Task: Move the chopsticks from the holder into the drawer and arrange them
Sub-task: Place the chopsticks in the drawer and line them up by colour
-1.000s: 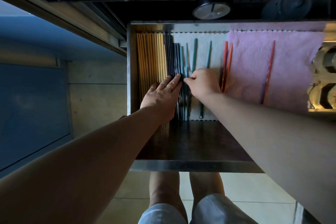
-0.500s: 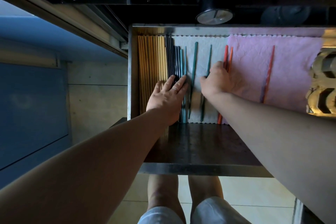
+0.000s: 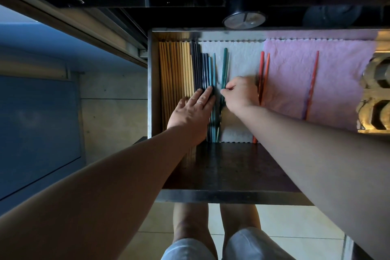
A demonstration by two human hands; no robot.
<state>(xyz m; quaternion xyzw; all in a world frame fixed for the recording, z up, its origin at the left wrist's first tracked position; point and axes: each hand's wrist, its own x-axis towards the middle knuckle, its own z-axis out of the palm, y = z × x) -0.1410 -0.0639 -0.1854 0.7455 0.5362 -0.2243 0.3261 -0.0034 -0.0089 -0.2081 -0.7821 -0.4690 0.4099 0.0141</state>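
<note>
The open stainless-steel drawer [image 3: 152, 82] holds the chopsticks sorted by colour. At the far left lies a tight row of pale wooden chopsticks [image 3: 175, 74], next to it a band of dark navy chopsticks [image 3: 198, 69], then a few light blue ones [image 3: 213, 69]. All rest lengthwise, parallel to the drawer's side wall.

The left hand [image 3: 193, 112] lies flat, fingers spread and extended, pressing on the navy and blue band. In my judgement it acts as a stop, so that the finished rows do not roll or fan out while more are added.

The right hand [image 3: 240, 96] is loosely curled, thumb and forefinger pinching the dark teal chopsticks [image 3: 224, 67] near mid-length. These lie just beside the blue group on the white scalloped liner cloth [image 3: 242, 61], slightly tilted against the row. The pinch probably serves to slide them left against the row.

Still unsorted: two orange-red chopsticks [image 3: 263, 69] at the edge of the pink liner cloth [image 3: 341, 74], touching the right hand's far side, and a single red chopstick [image 3: 313, 82] well apart to the right. The black cylindrical holder [image 3: 242, 2] stands beyond the drawer; its contents cannot be determined.

Arrangement appears well advanced, not complete.
</note>
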